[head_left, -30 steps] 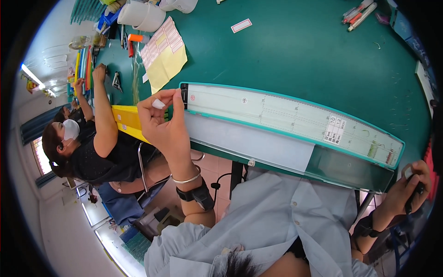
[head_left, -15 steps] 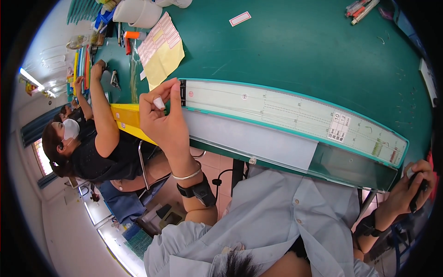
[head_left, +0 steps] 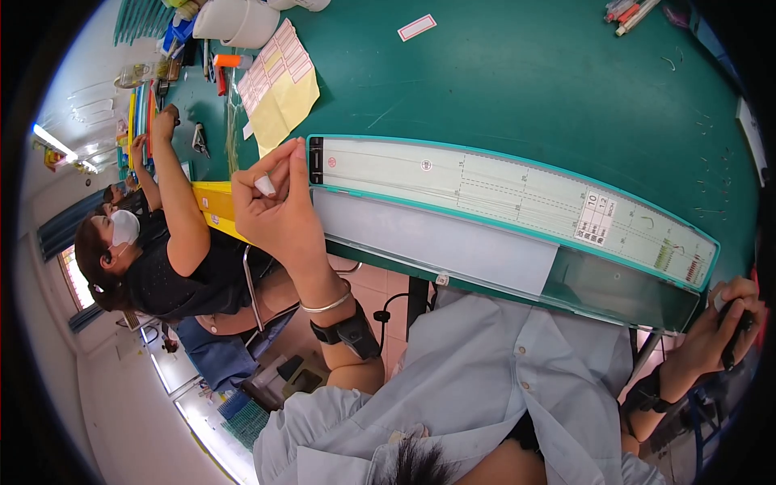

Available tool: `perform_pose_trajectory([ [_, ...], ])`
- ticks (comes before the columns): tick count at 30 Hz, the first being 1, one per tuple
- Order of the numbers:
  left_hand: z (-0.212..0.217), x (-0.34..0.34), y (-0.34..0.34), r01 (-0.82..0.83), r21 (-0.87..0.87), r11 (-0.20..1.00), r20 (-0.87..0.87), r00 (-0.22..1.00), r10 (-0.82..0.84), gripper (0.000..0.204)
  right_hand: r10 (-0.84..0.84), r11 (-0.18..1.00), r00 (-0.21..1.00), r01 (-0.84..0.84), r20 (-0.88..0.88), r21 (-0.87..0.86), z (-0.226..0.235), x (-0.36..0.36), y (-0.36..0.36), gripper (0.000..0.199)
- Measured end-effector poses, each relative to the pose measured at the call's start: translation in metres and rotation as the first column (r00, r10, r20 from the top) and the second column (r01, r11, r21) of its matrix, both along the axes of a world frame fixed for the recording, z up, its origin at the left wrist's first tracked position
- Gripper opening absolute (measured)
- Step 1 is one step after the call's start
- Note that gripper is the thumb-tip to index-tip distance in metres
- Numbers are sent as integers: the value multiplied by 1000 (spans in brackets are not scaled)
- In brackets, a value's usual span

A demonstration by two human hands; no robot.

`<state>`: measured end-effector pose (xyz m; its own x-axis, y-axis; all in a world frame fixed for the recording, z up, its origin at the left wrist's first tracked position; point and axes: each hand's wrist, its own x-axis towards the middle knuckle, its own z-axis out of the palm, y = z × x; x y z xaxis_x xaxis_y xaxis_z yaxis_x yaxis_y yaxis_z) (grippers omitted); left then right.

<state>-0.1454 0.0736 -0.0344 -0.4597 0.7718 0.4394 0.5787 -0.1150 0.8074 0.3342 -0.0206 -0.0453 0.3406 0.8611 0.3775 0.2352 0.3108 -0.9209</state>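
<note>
Pinching thumb and forefinger of the left hand [head_left: 275, 210] together beside the black-banded left end of a long teal-rimmed case [head_left: 493, 187]; cannot tell whether gripping anything. Curling the right hand [head_left: 715, 331] nearly closed around a black object [head_left: 734, 335] near the case's right end. Facing the case along the near edge of a green table [head_left: 550, 81].

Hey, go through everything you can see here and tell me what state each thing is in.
Long teal-rimmed case: open
Left hand: pinched closed at the case's left end; anything held, unclear
Right hand: closed around a dark object
Label sheet: creased, partly bare yellow
Single label: loose, lying flat
Pens: lying bunched
White mask: worn by a co-worker
</note>
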Motion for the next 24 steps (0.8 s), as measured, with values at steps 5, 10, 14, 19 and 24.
perform_pose_trajectory([
  [5,-2,-2,1,6,9,1000,-16,1000,-5,31,-30,992,976,2,217,127,24,-47,31,27],
  [10,0,0,1,-22,-58,998,-82,997,17,31,-371,928,929,369,-15,-56,31,-68,32,27],
  [14,-3,-3,1,-11,-14,1000,-62,998,10,24,-382,923,924,380,-20,-61,24,-51,26,27],
  [19,-1,-1,1,-11,-5,1000,-43,999,10,22,11,1000,1000,-11,2,-5,1,0,3,6],
  [24,-1,0,1,-23,-40,999,-91,996,20,29,-13,989,984,-13,180,145,15,-31,33,27],
])
